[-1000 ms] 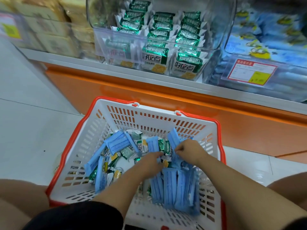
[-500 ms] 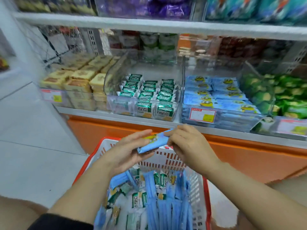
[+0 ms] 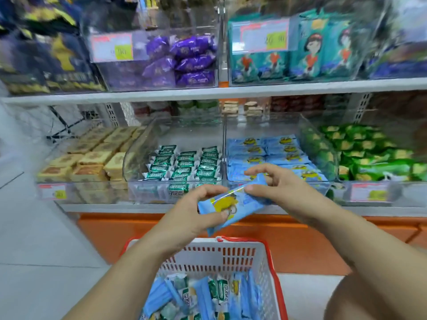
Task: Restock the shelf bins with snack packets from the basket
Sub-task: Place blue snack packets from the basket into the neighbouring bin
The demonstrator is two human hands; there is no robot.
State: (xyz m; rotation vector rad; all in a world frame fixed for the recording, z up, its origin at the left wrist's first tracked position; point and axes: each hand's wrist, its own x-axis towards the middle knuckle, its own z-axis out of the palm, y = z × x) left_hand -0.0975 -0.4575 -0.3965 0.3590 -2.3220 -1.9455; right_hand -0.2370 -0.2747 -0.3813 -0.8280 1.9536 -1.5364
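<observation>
Fingers (image 3: 209,190) of the left hand (image 3: 191,212) curled round one end of a blue packet (image 3: 233,204); the right hand (image 3: 276,188) pinched the other end, thumb & forefinger. Packet was held above the basket (image 3: 231,252), just in front of the blue-packet bin (image 3: 320,188). Bin approx. half full; plenty of packets left in the basket. White shelf (image 3: 115,207), pale floor (image 3: 34,250).
</observation>
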